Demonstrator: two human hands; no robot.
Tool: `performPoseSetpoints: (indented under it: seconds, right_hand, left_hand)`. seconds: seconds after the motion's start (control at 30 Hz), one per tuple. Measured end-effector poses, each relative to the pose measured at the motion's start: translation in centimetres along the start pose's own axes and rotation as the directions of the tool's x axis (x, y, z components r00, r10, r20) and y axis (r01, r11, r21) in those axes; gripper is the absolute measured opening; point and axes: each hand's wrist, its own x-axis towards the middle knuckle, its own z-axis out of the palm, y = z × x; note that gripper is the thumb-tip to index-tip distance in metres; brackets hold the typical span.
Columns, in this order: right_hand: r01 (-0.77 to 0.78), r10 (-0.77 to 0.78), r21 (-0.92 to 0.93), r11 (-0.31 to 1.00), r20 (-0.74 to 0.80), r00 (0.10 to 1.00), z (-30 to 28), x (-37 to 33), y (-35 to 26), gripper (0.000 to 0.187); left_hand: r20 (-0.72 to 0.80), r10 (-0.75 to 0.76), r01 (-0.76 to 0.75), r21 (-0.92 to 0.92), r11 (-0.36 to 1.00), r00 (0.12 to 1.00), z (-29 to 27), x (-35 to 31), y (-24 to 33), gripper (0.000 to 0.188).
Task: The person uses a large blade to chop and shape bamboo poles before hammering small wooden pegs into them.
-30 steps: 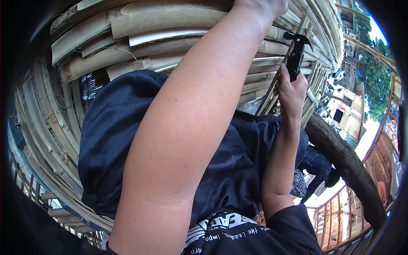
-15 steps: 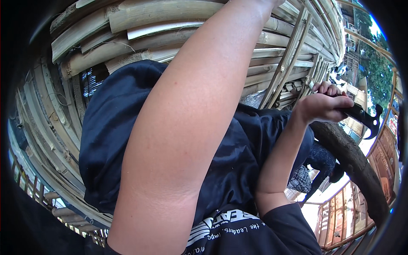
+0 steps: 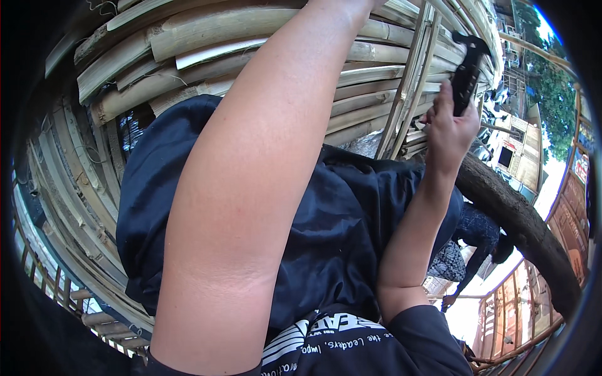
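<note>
My right hand (image 3: 453, 133) is closed round the handle of a black claw hammer (image 3: 466, 78). Its head points up and away from me, clear of the split bamboo wall behind it. One finger of that hand lies along the handle. My left forearm (image 3: 251, 144) crosses the middle of the view and reaches over the bamboo slats (image 3: 219, 28). At the top edge only the base of my left hand (image 3: 375, 3) shows; its fingers are cut off, so whatever they touch is hidden.
Two narrow upright bamboo strips (image 3: 411, 81) cross the slats between my arms. A thick dark log (image 3: 517, 216) slants down at the right. Beyond it a person (image 3: 480, 232) bends low. More bamboo slats (image 3: 69, 194) curve along the left. Dark cloth (image 3: 338, 225) covers my lap.
My right hand has swung the hammer up and leftward, turning it from pointing right to nearly upright. My left arm has shifted slightly left. The person beyond the log has an arm lower down.
</note>
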Motion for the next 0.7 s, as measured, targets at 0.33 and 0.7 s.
performPoseSetpoints:
  seconds: [0.33, 0.7]
  right_hand:
    - [0.158, -0.085, 0.269, 0.95, -0.266, 0.96, -1.1, -0.2, -0.5, 0.033]
    - [0.071, -0.022, 0.194, 0.978, -0.24, 0.97, -0.3, 0.1, 2.8, 0.034]
  left_hand:
    - [0.011, 0.04, -0.04, 0.02, 0.999, 0.999, 0.6, -0.5, 1.0, 0.061]
    - [-0.015, 0.044, -0.042, 0.073, 0.996, 0.999, 0.2, -0.4, 1.0, 0.058]
